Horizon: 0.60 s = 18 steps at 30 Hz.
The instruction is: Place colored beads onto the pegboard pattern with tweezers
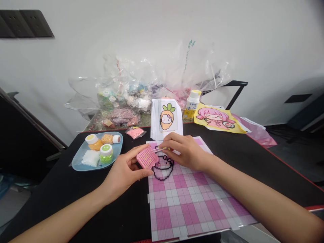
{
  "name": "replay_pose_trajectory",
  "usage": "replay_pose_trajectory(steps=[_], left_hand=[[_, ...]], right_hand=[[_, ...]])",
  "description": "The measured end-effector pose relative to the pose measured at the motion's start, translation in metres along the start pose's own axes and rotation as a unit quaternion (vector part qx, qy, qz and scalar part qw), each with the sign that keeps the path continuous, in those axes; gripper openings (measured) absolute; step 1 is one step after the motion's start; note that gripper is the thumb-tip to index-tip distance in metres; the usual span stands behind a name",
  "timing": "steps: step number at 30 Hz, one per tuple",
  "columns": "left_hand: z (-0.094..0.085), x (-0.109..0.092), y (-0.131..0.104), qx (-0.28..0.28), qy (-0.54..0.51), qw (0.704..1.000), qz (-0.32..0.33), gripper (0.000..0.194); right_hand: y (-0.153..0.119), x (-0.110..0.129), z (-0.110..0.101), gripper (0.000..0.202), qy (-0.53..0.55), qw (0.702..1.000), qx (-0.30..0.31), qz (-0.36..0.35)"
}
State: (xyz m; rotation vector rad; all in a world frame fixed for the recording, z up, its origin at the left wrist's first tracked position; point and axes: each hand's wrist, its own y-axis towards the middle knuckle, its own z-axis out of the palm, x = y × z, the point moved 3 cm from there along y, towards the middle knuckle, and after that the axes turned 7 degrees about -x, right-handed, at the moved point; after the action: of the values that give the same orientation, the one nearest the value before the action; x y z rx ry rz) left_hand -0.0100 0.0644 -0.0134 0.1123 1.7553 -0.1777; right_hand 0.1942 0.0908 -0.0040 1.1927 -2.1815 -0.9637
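Observation:
My left hand [128, 165] grips a small pink bead tray [147, 158] by its edges, tilted above the left side of the pegboard. Rows of pale yellowish beads appear in the tray's slots. My right hand [186, 150] pinches a pair of tweezers [160, 149], whose tips reach the tray's upper right edge. Under both hands lies a pink and white checked pegboard [187, 202], with a black bead outline [163, 178] of a rounded face shape on it. Part of that outline is hidden by my right hand and the tray.
A blue plate [76, 163] at left holds bead jars and a white bead heap. Behind the pegboard stands a carrot-character pattern card [167, 118]. Clear plastic bags [141, 77], a yellow-capped bottle [193, 103] and a yellow pink-haired character sheet [217, 118] line the back.

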Motion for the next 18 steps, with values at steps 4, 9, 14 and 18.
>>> replay_pose_trajectory(steps=[4, 9, 14, 18], left_hand=[[0.0011, -0.0002, -0.0007, 0.003, 0.001, 1.0, 0.001, 0.073], [0.001, 0.0002, -0.0007, 0.007, 0.005, 1.0, 0.0, 0.073], [0.0003, 0.001, -0.0001, 0.011, 0.01, 1.0, 0.003, 0.073], [0.0008, 0.0015, 0.0004, 0.012, 0.015, 1.0, 0.006, 0.07]], right_hand=[[-0.0011, -0.0018, 0.0022, 0.02, -0.003, 1.0, -0.001, 0.001], [-0.0017, -0.003, 0.0049, 0.019, -0.004, 1.0, -0.007, -0.004], [-0.0017, -0.0029, 0.0061, 0.018, 0.002, 1.0, -0.008, -0.009], [-0.0007, -0.0018, 0.0049, 0.017, 0.002, 1.0, -0.009, -0.013]])
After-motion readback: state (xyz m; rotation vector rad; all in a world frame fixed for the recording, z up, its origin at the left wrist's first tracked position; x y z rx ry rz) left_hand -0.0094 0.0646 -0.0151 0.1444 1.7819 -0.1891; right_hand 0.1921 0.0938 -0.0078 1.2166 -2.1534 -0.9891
